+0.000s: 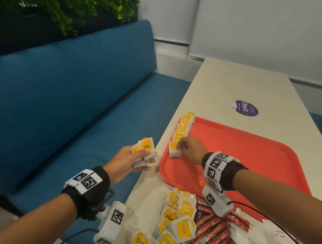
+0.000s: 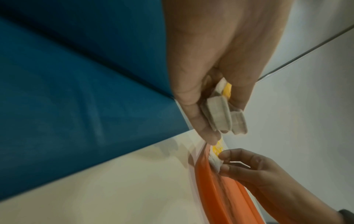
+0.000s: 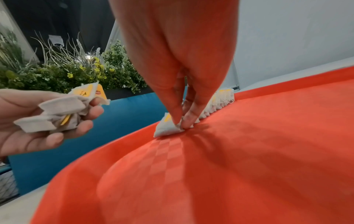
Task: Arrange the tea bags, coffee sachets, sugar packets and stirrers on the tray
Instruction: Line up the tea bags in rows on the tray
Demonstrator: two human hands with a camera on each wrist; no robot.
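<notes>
Now our right hand (image 1: 190, 149) pinches one tea bag (image 3: 166, 127) between thumb and fingertips and sets it down on the red tray (image 1: 251, 160). This bag touches the tray floor at the near end of a row of tea bags (image 1: 184, 127). The row runs along the tray's left rim, and the bags in it stand close together with their yellow tags up.

Our left hand (image 1: 126, 163) is curled around a small bunch of tea bags (image 1: 145, 150). It holds them just off the tray's left rim, above the edge of the white table (image 1: 238, 86). One bag in the bunch shows a yellow tag with the word TEA.

The tray lies flat on the table. Just beside its near rim there is a loose pile of tea bags (image 1: 173, 225) on the table. Next to that pile, also by the near rim, lie red coffee sachets (image 1: 210, 238) in a heap. White sugar packets (image 1: 256, 243) lie to the right of the sachets. We cannot see any stirrers from where we look.

Past the tray's far rim, a round purple sticker (image 1: 245, 108) sits on the table. A blue bench (image 1: 59, 102) runs along the table on the tray's left side. Green plants (image 1: 59, 0) grow behind the bench.
</notes>
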